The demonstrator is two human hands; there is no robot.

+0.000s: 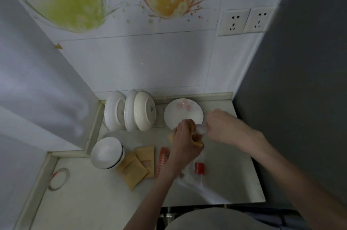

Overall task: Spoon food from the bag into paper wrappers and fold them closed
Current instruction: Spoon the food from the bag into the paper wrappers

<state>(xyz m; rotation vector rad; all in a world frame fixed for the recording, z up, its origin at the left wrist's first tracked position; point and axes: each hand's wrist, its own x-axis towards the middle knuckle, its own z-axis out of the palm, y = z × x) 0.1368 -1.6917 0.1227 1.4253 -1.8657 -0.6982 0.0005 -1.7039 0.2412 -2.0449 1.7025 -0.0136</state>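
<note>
A: What are the hands doing?
B: The left hand point(183, 135) is gripping a tan paper wrapper point(197, 140) above the desk point(225, 154); the right hand point(222, 124) is pinching a spoon point(201, 128) at its mouth.
A: And the bag point(199, 177)?
B: It is lying on the desk beneath them, beside spare wrappers point(137, 165).

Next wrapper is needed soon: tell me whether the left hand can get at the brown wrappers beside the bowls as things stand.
Probably not right away. The left hand is holding a brown wrapper that the right hand is working at. The path to the spare wrappers looks open, with nothing lying on top of them.
</note>
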